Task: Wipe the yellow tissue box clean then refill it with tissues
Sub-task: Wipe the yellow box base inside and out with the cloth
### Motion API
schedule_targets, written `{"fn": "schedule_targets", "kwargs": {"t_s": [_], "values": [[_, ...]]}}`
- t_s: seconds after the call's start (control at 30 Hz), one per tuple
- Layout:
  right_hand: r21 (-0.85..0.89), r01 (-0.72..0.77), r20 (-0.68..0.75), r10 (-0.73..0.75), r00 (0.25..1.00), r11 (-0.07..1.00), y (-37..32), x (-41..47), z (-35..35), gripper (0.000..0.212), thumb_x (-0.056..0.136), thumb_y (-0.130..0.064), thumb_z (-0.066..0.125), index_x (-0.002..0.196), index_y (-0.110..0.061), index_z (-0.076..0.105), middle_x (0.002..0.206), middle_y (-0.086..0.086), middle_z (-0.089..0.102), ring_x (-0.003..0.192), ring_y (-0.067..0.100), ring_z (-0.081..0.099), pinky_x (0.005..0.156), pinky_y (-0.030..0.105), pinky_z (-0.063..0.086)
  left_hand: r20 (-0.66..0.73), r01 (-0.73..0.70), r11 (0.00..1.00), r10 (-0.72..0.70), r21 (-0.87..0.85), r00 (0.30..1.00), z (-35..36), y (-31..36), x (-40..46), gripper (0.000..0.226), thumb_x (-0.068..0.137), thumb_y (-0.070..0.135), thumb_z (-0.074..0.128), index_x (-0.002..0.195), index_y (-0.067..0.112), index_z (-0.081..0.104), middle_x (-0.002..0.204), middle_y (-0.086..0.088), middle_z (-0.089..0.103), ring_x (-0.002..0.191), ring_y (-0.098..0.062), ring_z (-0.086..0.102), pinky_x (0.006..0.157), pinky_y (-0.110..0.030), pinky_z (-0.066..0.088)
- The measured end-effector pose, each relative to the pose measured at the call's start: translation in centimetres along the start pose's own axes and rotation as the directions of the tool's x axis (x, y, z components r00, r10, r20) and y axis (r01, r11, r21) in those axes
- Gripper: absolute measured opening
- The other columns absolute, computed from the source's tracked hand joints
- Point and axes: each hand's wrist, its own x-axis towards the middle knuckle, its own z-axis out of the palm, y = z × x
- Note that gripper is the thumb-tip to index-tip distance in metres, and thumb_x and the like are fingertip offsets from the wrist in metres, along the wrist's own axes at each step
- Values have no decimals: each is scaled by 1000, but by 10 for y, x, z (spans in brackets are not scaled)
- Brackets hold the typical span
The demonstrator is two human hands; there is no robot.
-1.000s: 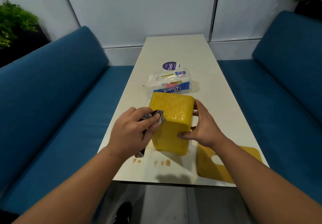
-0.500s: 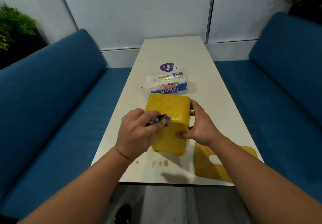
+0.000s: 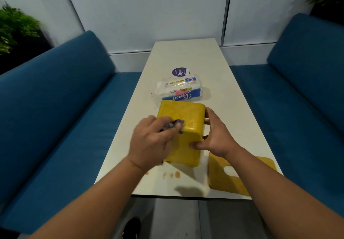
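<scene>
Your left hand (image 3: pixel 151 142) has its fingers (image 3: pixel 177 127) curled round a dark cloth (image 3: pixel 172 126), pressing it on the top face of the yellow tissue box (image 3: pixel 183 132), which stands on the white table (image 3: pixel 219 97) near its front edge. Your right hand (image 3: pixel 216 136) grips the box's right side, thumb on the near face. The yellow lid (image 3: pixel 240 175) lies flat just right of the box, and a pack of Reach paper towels (image 3: pixel 179 89) sits just behind it
</scene>
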Motion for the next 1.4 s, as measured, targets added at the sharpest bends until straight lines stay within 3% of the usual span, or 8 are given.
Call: {"fn": "schedule_targets", "kwargs": {"t_s": [0.17, 0.37, 0.6, 0.77, 0.93, 1.03, 1.17, 1.4], "values": [[0, 19, 6, -19, 1000, 1000, -2, -3, 0, 99, 42, -31, 88, 128, -38, 40, 121, -16, 52, 110, 2, 51, 86, 44, 55, 142, 30, 998, -22, -58, 990, 9, 37, 23, 18, 88, 26, 63, 100, 22, 75, 94, -3, 67, 72, -24, 53, 63, -36, 46], [-17, 12, 6, -12, 1000, 1000, 0, -5, 3, 117, 38, -42, 93, 137, -37, 32, 130, -16, 44, 118, 8, 46, 86, 45, 56, 114, 292, 955, -296, 46, 948, -19, 4, 7, 23, 89, 30, 57, 91, 19, 78, 93, -2, 67, 74, -23, 58, 63, -33, 49], [-28, 32, -1, -32, 999, 999, -1, -8, 4, 108, 38, -38, 91, 131, -38, 37, 125, -12, 49, 114, 9, 51, 88, 46, 54, 247, 184, 983, -175, -13, 953, -6, 43, 31, 27, 87, 30, 53, 98, 22, 76, 94, -2, 66, 76, -25, 59, 66, -35, 51], [-42, 10, 6, -10, 1000, 999, -2, -9, 5, 120, 35, -48, 91, 138, -37, 30, 132, -14, 42, 120, 13, 46, 88, 48, 54, 213, 378, 921, -389, 91, 896, -27, 5, 15, 26, 89, 31, 53, 95, 23, 77, 95, 1, 65, 79, -23, 59, 64, -27, 44], [-43, 26, 9, -26, 1000, 999, -2, -10, 3, 111, 38, -36, 93, 133, -38, 35, 127, -13, 48, 116, 10, 50, 87, 46, 55, 300, 217, 976, -200, -25, 933, -9, 47, 28, 33, 87, 31, 47, 100, 21, 75, 96, -4, 65, 80, -26, 59, 68, -33, 52], [-33, 13, 19, -12, 1000, 999, -1, -10, 1, 113, 39, -36, 94, 135, -38, 34, 129, -14, 47, 117, 9, 49, 87, 45, 56, 316, 176, 983, -151, -53, 937, -17, 26, 19, 32, 90, 33, 48, 104, 23, 74, 101, -2, 65, 86, -24, 59, 75, -30, 50], [-15, 12, 42, -12, 999, 1000, -4, -10, 0, 115, 43, -35, 96, 137, -40, 30, 133, -18, 42, 122, 9, 44, 89, 44, 55, 243, 471, 882, -457, 3, 855, -33, -12, 1, 30, 90, 35, 51, 104, 24, 75, 102, 3, 64, 90, -18, 58, 74, -27, 48], [-49, 51, 89, -47, 995, 998, -22, -12, -8, 124, 49, -51, 91, 143, -49, 12, 143, -20, 22, 130, 12, 34, 97, 45, 50, 265, 502, 863, -474, -49, 840, -28, -10, -6, 29, 93, 35, 54, 111, 22, 72, 109, 3, 61, 93, -13, 55, 76, -23, 44]]}}
